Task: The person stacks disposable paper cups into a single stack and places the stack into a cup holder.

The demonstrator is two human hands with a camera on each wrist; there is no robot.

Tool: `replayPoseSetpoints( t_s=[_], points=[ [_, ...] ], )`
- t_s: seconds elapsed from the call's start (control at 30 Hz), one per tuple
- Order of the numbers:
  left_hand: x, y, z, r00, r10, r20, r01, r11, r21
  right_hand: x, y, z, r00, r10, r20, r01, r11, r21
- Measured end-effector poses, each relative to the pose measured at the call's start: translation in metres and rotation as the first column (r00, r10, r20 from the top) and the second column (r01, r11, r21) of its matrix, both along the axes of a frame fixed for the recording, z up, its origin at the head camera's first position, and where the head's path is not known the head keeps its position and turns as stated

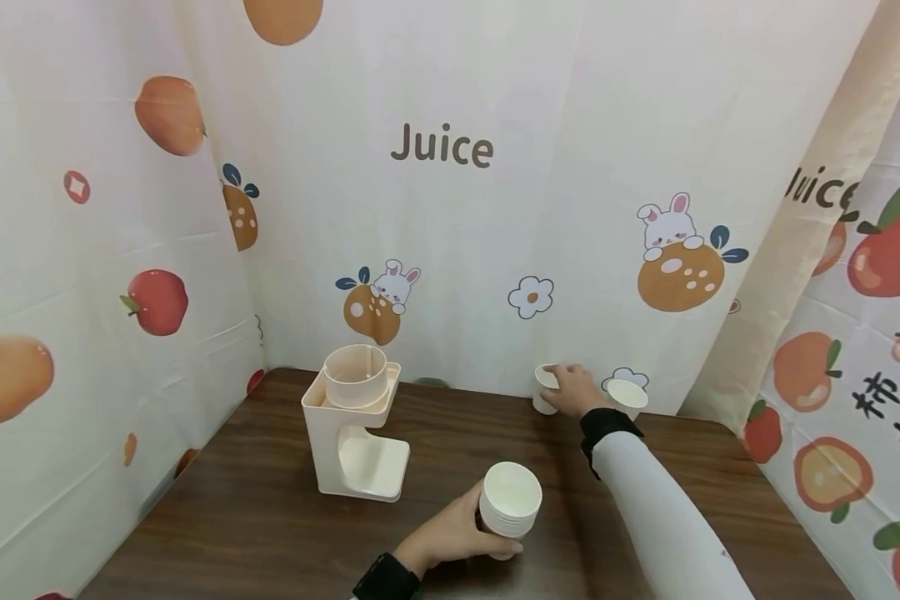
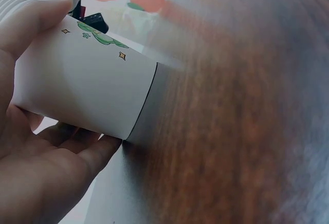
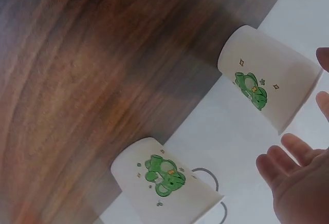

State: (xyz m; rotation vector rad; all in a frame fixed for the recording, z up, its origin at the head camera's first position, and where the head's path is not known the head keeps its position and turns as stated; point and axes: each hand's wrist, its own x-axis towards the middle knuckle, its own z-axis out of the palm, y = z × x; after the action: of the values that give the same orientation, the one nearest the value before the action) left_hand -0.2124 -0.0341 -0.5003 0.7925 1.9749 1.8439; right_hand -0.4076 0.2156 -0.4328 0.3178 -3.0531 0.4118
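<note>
In the head view my left hand [image 1: 461, 529] grips a stack of white paper cups [image 1: 510, 500] at the front middle. The left wrist view shows thumb and fingers around the lowest cup [image 2: 87, 75], its base right at the wooden tabletop. My right hand [image 1: 576, 390] reaches to the back, over the rim of a single upright paper cup [image 1: 543, 403]. In the right wrist view its fingers [image 3: 281, 160] are spread around the rim of that cup [image 3: 267, 75], not closed on it. A second paper cup [image 1: 628, 397] stands to the right, partly behind the right wrist.
A cream-coloured stand [image 1: 330, 450] with a round open container [image 1: 356, 375] on top and a flat foot is at the left of the wooden table [image 1: 255, 517]. A fruit-printed curtain [image 1: 450, 225] hangs right behind the table's back edge.
</note>
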Motion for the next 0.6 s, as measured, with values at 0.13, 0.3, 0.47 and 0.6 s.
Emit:
replayPoseSetpoints(
  t_s=[0.13, 0.3, 0.47, 0.6],
  points=[
    [0.000, -0.001, 0.001, 1.000, 0.001, 0.002, -0.001, 1.000, -0.006, -0.003, -0.005, 0.004, 0.999, -0.005, 0.034, 0.004, 1.000, 0.021],
    [0.000, -0.002, 0.001, 1.000, -0.001, 0.002, 0.001, 1.000, -0.001, -0.005, -0.012, 0.008, 0.998, 0.005, 0.058, -0.010, 0.997, 0.079],
    [0.000, -0.002, 0.001, 1.000, 0.005, 0.012, -0.005, 1.000, -0.004, -0.005, -0.018, 0.009, 0.995, -0.007, 0.104, 0.002, 0.999, 0.049],
    [0.000, -0.002, 0.002, 1.000, 0.004, 0.022, -0.003, 1.000, -0.009, -0.002, -0.020, 0.011, 0.996, -0.002, 0.087, -0.003, 0.999, 0.054]
  ],
)
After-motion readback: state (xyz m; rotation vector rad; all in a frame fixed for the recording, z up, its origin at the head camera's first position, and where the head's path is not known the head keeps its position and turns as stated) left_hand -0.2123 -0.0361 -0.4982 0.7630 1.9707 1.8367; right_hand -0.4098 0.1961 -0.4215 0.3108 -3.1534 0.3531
